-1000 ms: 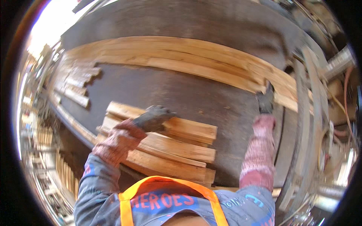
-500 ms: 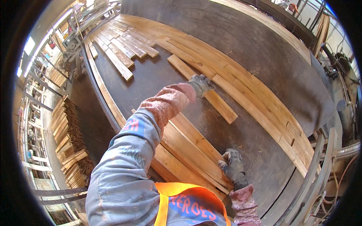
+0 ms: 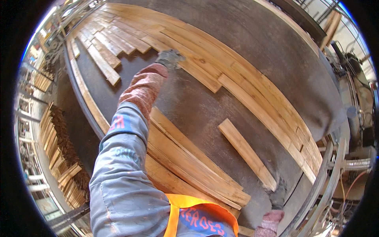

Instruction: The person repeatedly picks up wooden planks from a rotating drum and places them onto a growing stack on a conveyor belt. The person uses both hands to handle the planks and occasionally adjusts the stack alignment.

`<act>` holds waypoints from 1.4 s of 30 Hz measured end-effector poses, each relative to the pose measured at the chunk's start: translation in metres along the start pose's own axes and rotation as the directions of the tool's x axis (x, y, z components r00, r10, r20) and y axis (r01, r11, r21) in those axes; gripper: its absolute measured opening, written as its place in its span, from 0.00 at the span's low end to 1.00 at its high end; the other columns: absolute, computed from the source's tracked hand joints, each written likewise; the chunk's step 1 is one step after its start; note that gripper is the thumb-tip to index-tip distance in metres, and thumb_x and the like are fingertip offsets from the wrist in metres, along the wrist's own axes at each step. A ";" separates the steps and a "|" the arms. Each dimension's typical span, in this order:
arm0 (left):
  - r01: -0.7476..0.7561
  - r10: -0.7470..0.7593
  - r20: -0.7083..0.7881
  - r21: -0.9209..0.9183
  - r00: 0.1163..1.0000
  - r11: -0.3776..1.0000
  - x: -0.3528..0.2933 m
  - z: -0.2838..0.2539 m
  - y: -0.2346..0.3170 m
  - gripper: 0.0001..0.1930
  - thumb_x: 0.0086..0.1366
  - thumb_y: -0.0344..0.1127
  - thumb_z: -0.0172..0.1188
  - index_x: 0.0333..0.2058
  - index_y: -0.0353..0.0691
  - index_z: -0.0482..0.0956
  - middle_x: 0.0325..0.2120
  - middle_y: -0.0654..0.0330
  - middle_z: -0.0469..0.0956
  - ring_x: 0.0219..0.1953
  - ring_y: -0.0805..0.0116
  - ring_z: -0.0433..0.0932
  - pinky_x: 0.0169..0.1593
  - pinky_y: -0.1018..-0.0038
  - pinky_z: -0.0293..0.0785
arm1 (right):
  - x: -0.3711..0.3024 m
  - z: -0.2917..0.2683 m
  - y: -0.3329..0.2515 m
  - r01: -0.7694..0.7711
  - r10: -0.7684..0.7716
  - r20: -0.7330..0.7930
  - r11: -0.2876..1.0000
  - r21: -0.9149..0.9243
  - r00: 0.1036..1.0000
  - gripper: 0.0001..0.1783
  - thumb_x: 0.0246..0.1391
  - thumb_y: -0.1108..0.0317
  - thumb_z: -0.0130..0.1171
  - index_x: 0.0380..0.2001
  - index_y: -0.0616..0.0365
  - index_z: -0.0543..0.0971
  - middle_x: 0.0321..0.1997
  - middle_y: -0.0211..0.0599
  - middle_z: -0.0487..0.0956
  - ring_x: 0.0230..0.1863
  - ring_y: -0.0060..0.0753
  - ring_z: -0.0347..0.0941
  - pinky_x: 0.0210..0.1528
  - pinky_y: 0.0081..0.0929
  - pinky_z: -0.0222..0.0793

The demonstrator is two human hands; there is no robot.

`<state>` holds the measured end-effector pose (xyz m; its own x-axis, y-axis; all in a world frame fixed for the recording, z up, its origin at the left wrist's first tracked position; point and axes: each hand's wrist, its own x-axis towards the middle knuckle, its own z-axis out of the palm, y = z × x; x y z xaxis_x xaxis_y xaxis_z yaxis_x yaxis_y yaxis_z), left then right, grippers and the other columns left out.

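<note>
The loose plank (image 3: 248, 154) lies on the bench (image 3: 197, 98), near end at the right hand (image 3: 279, 193), long axis pointing toward the left hand (image 3: 170, 58), which is at the laid boards (image 3: 201, 61); whether either hand grasps cannot be told.

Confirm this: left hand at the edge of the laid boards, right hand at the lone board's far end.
Wrong end: the head view shows the right hand at the near end of the lone board. The left hand is at the edge of the laid boards, as stated.
</note>
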<state>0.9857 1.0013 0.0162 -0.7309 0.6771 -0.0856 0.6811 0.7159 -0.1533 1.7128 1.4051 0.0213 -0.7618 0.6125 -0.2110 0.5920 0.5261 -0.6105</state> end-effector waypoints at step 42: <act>-0.376 0.323 -0.194 -0.532 0.926 0.759 -0.414 -0.145 0.234 0.35 0.62 0.44 0.72 0.67 0.50 0.71 0.67 0.49 0.66 0.70 0.44 0.61 0.71 0.50 0.57 | -0.048 0.012 -0.122 -0.076 -0.105 0.305 0.847 0.526 0.946 0.07 0.66 0.74 0.54 0.44 0.58 0.79 0.39 0.26 0.77 0.34 0.12 0.70 0.31 0.09 0.63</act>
<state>1.4539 0.9138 0.1585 -0.4491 0.8913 0.0625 0.8142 0.3794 0.4394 1.6738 1.3040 0.0968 -0.8635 0.3441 -0.3687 0.4208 0.0886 -0.9028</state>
